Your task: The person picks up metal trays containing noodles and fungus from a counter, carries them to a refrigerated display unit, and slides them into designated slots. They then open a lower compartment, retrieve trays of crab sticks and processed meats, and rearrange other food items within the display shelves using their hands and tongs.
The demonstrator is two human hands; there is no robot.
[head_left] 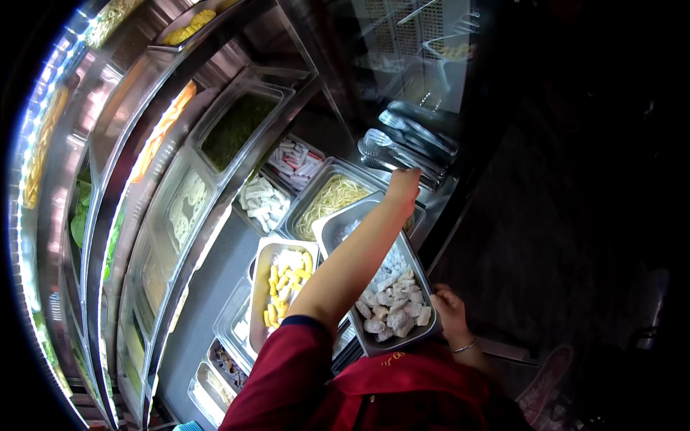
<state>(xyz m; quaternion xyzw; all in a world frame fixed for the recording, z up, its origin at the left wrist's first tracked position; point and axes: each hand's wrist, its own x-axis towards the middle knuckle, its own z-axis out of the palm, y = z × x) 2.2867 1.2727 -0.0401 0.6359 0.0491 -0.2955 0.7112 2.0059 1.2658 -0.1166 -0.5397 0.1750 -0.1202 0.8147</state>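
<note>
My right hand (pixel 450 312) grips the near right edge of a deep metal food pan (pixel 369 336). In its near end lie pale, frosted chunks of food (pixel 396 312); the far part holds what looks like crushed ice (pixel 393 264). My left arm crosses above this pan, hiding part of it. At the pan's far right corner, my left hand (pixel 404 186) is curled beside several slotted serving utensils (pixel 396 140); whether it grips one is hidden. Close by on the left stands another metal pan (pixel 259 318) of yellow and white pieces (pixel 285 280).
Left is a lit, tiered display case with steel shelf edges (pixel 183 285) and food containers. Behind my pan stand containers of bean sprouts (pixel 337 199), white sticks (pixel 264 202) and red-and-white sticks (pixel 296 164). A glass panel (pixel 409 64) rises behind the utensils. The right side is dark.
</note>
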